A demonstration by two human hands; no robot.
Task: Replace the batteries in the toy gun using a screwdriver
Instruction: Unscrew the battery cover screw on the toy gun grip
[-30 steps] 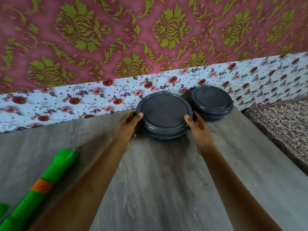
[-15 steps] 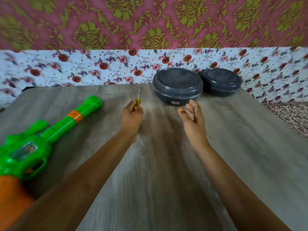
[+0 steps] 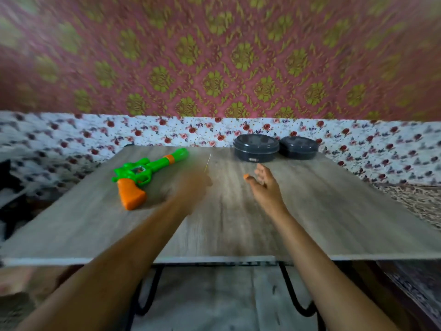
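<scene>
A green toy gun (image 3: pixel 145 172) with an orange grip lies on the left part of the wooden table (image 3: pixel 334 211), its barrel pointing to the back right. My left hand (image 3: pixel 195 185), blurred by motion, grips a thin screwdriver (image 3: pixel 207 162) whose shaft sticks up, just right of the gun. My right hand (image 3: pixel 262 185) hovers over the table's middle with fingers relaxed and nothing in it. Two dark round lidded containers (image 3: pixel 256 148) (image 3: pixel 299 148) stand side by side at the table's back edge, beyond my right hand.
A flowered cloth (image 3: pixel 71 137) and a patterned red wall hanging run behind the table. A patterned rug (image 3: pixel 417 201) lies to the right. The table's near edge and black metal legs (image 3: pixel 293 292) show below my forearms.
Both hands have drawn back from the containers. The view pulled away, so the whole gun and the table's near edge now show. The left hand still holds the screwdriver.
</scene>
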